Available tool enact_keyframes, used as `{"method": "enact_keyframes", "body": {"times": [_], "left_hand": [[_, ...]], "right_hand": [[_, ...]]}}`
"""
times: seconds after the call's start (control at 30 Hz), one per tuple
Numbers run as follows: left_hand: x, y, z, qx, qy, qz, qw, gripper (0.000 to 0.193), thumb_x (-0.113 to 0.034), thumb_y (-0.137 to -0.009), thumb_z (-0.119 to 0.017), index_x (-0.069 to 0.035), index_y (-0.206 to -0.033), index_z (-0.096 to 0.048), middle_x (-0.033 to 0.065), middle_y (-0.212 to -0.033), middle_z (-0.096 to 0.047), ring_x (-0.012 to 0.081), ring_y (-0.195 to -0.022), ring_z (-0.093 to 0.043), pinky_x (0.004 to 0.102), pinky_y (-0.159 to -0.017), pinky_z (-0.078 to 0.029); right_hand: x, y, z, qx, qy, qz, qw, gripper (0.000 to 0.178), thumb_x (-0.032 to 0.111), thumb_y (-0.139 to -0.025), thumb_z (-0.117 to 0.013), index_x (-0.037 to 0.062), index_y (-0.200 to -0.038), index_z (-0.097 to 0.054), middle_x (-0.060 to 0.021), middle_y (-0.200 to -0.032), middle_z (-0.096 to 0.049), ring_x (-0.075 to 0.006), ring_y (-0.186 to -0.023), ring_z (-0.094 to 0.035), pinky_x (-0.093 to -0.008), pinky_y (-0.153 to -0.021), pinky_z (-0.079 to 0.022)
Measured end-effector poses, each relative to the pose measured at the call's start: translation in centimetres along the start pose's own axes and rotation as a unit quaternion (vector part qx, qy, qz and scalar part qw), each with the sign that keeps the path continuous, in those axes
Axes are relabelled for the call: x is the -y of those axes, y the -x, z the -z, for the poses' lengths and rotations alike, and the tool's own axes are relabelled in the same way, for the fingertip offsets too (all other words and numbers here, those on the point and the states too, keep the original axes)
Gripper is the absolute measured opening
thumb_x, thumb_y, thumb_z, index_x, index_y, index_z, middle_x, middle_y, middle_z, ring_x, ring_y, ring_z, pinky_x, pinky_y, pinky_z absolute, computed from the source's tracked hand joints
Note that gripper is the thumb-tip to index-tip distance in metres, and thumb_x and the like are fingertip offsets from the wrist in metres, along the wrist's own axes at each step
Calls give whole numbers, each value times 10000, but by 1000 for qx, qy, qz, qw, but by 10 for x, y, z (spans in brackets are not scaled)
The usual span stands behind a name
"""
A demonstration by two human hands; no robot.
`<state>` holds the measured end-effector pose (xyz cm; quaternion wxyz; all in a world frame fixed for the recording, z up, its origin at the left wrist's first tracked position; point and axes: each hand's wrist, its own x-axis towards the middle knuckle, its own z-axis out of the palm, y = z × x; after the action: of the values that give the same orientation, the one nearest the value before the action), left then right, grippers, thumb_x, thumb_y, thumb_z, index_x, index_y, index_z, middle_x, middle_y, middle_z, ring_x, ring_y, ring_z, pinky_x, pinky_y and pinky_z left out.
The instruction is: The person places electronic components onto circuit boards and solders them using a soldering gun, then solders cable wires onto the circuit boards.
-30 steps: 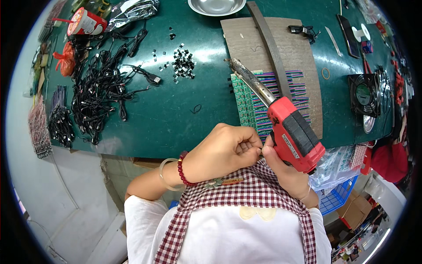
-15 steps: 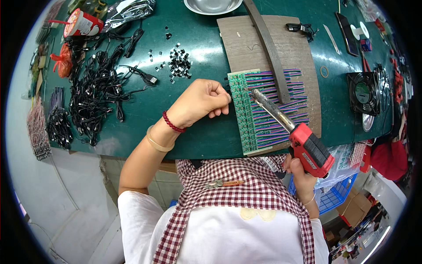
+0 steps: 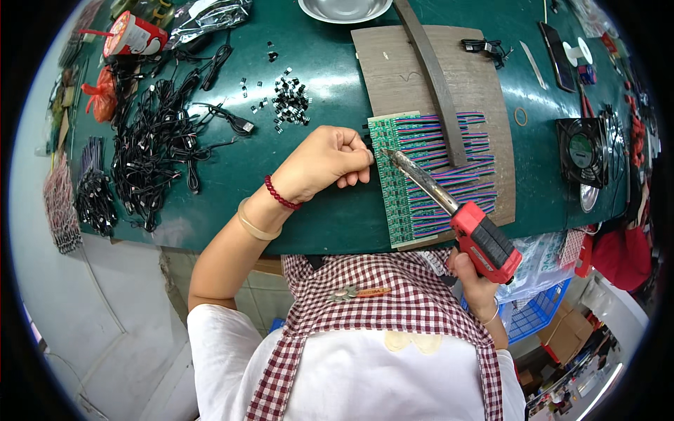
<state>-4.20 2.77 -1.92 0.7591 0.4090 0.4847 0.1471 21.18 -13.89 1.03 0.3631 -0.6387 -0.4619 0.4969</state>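
Note:
My right hand (image 3: 474,282) grips a red and black soldering gun (image 3: 486,242). Its metal tip slants up and left, reaching the left part of a green circuit board panel (image 3: 394,203). Ribbons of coloured wires (image 3: 439,203) run rightward from that panel. Beside the panel's left edge, my left hand (image 3: 326,165) is closed in a pinch; whatever its fingertips hold is hidden. Small black parts stick out at the panel's upper left edge. Just beyond my left hand lies a pile of small black connectors (image 3: 289,102).
Under the panel is a brown board (image 3: 386,77), with a dark bar (image 3: 430,77) lying across the wires. Tangled black USB cables (image 3: 158,133) cover the left side. A metal bowl (image 3: 344,8) stands at the back; a black fan (image 3: 581,151) stands at the right.
The soldering gun has shifted left, its tip moving closer to the panel's left edge. My left hand stays pinched in nearly the same place. The whole view has drifted slightly.

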Motion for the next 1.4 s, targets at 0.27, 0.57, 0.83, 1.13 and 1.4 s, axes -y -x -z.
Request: {"method": "enact_keyframes", "body": {"times": [0.27,0.57,0.83,1.13,1.4], "left_hand": [[4,0,-3,-14,1,-10,1000,108,-102,-829,-586,-26,-758,-556,37,-642,-608,45,-507,-518,162,-452,-408],[6,0,-5,-29,-7,-17,999,82,-90,-819,-567,-22,-773,-558,38,-653,-608,47,-516,-518,166,-452,-407],[6,1,-6,-35,-3,-18,999,97,-94,-816,-577,-22,-756,-553,40,-640,-605,48,-512,-518,165,-448,-403],[0,8,-5,-37,-17,-20,999,123,-106,-830,-581,4,-777,-569,42,-640,-603,47,-494,-503,165,-439,-405],[-10,20,18,-368,-539,-197,731,177,-169,-777,-665,-13,-796,-583,99,-614,-599,254,-543,-576,359,-511,-443]], "right_hand": [[-4,-1,2,13,57,27,998,180,130,-737,-661,34,-878,-606,-80,-771,-538,-200,-627,-537,-299,-551,-419],[-6,5,4,25,108,36,993,181,90,-699,-663,40,-866,-613,-84,-772,-549,-215,-611,-555,-303,-536,-433],[4,6,0,-24,-9,-8,1000,200,111,-741,-665,14,-909,-614,-89,-830,-570,-193,-698,-566,-296,-624,-451],[-6,14,6,-29,-28,13,999,205,112,-798,-655,8,-967,-602,-64,-857,-588,-154,-733,-563,-288,-649,-459],[4,10,5,-44,-72,46,995,408,232,-877,-568,-19,-1174,-444,-48,-613,-456,-111,-527,-399,-262,-511,-347]]}}
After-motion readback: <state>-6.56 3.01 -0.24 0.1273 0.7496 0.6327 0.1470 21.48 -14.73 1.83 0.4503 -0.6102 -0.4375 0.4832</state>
